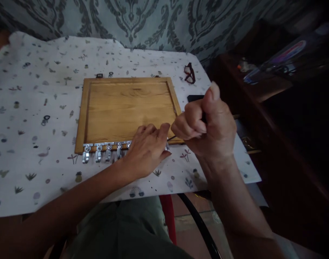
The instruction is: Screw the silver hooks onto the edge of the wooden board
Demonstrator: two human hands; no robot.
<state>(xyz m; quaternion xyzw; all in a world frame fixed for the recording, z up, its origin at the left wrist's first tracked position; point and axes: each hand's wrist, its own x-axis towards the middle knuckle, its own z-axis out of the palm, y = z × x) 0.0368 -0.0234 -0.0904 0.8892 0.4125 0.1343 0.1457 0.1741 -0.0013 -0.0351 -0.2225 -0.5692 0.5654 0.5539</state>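
A framed wooden board [129,108] lies on the table, with a metal hook rail [98,152] along its near edge. Several silver hooks hang over that edge. My left hand [144,151] bears down on the rail's right part, fingers over the board's edge and thumb on the near side; the hooks under it are hidden. My right hand [207,120] is closed in a fist around a screwdriver, its handle mostly hidden. The thin dark screwdriver shaft [172,138] points left from the fist to the rail's right end. Where the tip meets the rail cannot be made out.
A patterned white cloth [45,172] covers the table. Eyeglasses [189,73] lie at the far right, and a flat black object [194,98] shows behind my right hand. Dark wooden furniture [251,90] with a plastic bottle [285,54] stands at the right.
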